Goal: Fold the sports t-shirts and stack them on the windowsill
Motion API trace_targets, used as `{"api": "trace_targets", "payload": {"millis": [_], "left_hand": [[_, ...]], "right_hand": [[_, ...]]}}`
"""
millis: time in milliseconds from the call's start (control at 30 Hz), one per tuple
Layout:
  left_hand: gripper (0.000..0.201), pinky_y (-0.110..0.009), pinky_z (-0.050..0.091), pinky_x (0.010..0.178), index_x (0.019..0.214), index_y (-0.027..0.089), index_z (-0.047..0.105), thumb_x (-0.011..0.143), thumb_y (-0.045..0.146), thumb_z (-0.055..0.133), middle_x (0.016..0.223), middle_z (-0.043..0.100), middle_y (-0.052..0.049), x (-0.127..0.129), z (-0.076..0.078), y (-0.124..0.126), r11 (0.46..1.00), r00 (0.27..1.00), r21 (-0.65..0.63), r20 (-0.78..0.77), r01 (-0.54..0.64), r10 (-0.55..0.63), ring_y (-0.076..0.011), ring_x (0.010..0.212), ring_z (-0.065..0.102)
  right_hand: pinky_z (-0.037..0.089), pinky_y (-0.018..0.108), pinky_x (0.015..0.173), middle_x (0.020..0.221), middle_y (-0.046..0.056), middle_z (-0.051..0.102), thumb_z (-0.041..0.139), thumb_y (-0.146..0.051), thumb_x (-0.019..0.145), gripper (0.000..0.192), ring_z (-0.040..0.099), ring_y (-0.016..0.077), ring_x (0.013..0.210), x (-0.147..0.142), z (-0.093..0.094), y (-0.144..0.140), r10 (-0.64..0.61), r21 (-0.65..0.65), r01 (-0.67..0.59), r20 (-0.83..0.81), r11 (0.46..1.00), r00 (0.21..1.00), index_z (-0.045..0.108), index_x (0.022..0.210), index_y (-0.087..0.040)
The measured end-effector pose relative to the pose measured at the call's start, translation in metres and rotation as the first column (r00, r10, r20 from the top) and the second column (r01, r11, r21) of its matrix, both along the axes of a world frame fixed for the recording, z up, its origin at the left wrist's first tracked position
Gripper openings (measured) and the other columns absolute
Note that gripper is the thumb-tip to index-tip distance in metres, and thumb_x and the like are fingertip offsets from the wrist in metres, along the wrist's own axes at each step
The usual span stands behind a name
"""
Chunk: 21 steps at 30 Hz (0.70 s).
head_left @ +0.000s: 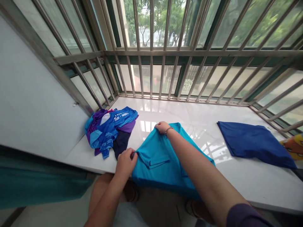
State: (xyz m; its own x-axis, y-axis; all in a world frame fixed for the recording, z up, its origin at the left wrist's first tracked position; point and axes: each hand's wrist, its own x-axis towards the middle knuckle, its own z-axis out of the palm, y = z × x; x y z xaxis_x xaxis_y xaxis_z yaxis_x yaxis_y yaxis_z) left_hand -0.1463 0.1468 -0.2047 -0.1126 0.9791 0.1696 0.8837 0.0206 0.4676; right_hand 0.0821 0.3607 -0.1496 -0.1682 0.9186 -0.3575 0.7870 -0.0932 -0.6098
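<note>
Both hands grip a teal shirt (163, 160) on the white sill (236, 176).
Left hand (125, 162) pinches its near edge, right hand (162, 127) its far edge; a clothes pile (109, 130) lies left of the shirt.

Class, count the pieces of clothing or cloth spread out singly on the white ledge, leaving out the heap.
2. A turquoise polo shirt lies at the near edge, pinched by the left hand and right hand; a dark blue cloth lies to the right. The crumpled blue and purple heap may hide more.

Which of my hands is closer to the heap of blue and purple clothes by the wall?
Left. The left hand grips the turquoise shirt at its near left edge, just beside the heap of clothes. The right hand pinches the shirt's far edge, farther from the heap.
</note>
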Motion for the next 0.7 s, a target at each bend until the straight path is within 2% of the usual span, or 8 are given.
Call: {"api": "trace_targets", "payload": {"millis": [133,200,300,400,467,567,633,700], "left_hand": [[0.016,-0.038,0.040,0.080,0.095,0.024,0.071,0.103,0.028,0.058,0.088,0.073,-0.004,-0.001,-0.002,-0.001,1.000,0.996,0.006,-0.092,-0.009,0.009,-0.0278,0.092,0.070],[0.016,-0.038,0.040,0.081,0.096,0.023,0.072,0.103,0.028,0.058,0.091,0.074,-0.006,0.002,-0.003,-0.002,1.000,0.991,0.013,-0.129,-0.017,0.019,-0.0286,0.094,0.070],[0.017,-0.039,0.041,0.081,0.099,0.023,0.073,0.104,0.029,0.058,0.094,0.075,-0.006,0.005,-0.003,-0.004,0.999,0.990,0.028,-0.138,-0.035,0.039,-0.0294,0.095,0.070],[0.016,-0.039,0.041,0.082,0.103,0.024,0.075,0.104,0.029,0.060,0.094,0.075,-0.006,0.005,-0.004,-0.005,0.998,0.993,0.042,-0.112,-0.040,0.044,-0.0291,0.095,0.070],[0.016,-0.040,0.042,0.084,0.110,0.024,0.075,0.104,0.031,0.062,0.098,0.075,-0.005,0.004,-0.004,-0.005,0.999,0.995,0.048,-0.096,-0.026,0.031,-0.0288,0.097,0.071],[0.021,-0.041,0.043,0.087,0.121,0.027,0.075,0.105,0.033,0.064,0.107,0.077,-0.006,0.003,-0.003,-0.005,0.999,0.995,0.044,-0.100,-0.004,0.008,-0.0294,0.103,0.071],[0.023,-0.041,0.043,0.087,0.124,0.028,0.075,0.107,0.033,0.062,0.111,0.078,-0.007,0.003,-0.003,-0.005,0.999,0.994,0.033,-0.111,-0.002,0.006,-0.0298,0.105,0.071],[0.023,-0.040,0.043,0.088,0.124,0.028,0.075,0.108,0.032,0.059,0.113,0.078,-0.007,0.003,-0.003,-0.005,1.000,0.993,0.024,-0.121,-0.006,0.009,-0.0299,0.107,0.072]], "right_hand": [[0.065,0.031,0.077,0.114,0.009,0.078,0.063,-0.045,0.112,0.031,0.076,0.0166,0.087,0.006,-0.002,0.006,-0.058,0.016,0.062,-0.187,0.998,0.981,0.068,0.126,-0.018],[0.063,0.027,0.074,0.112,0.010,0.080,0.058,-0.046,0.113,0.029,0.076,0.0161,0.085,0.014,0.000,0.000,-0.065,0.036,0.074,-0.212,0.997,0.975,0.066,0.123,-0.020],[0.058,0.027,0.074,0.108,0.012,0.080,0.058,-0.052,0.111,0.034,0.075,0.0204,0.091,0.030,0.003,-0.027,-0.048,0.078,0.056,-0.107,0.995,0.993,0.068,0.115,-0.020],[0.053,0.032,0.079,0.100,0.015,0.079,0.077,-0.056,0.097,0.038,0.074,0.0291,0.099,0.044,0.004,-0.069,0.020,0.109,-0.029,0.082,0.994,0.996,0.071,0.095,-0.018],[0.050,0.035,0.080,0.096,0.016,0.079,0.086,-0.045,0.089,0.032,0.073,0.0324,0.099,0.047,0.005,-0.097,0.082,0.103,-0.100,0.170,0.990,0.982,0.070,0.085,-0.018],[0.046,0.034,0.080,0.096,0.014,0.078,0.078,-0.029,0.094,0.019,0.072,0.0290,0.096,0.044,0.008,-0.125,0.157,0.113,-0.183,0.206,0.977,0.966,0.067,0.083,-0.019],[0.045,0.032,0.078,0.096,0.010,0.077,0.067,-0.028,0.101,0.017,0.070,0.0243,0.093,0.041,0.012,-0.135,0.181,0.139,-0.209,0.190,0.968,0.965,0.065,0.086,-0.020],[0.045,0.031,0.076,0.091,0.005,0.074,0.059,-0.032,0.106,0.019,0.069,0.0209,0.088,0.040,0.018,-0.144,0.169,0.180,-0.183,0.091,0.967,0.981,0.060,0.089,-0.022]]}}
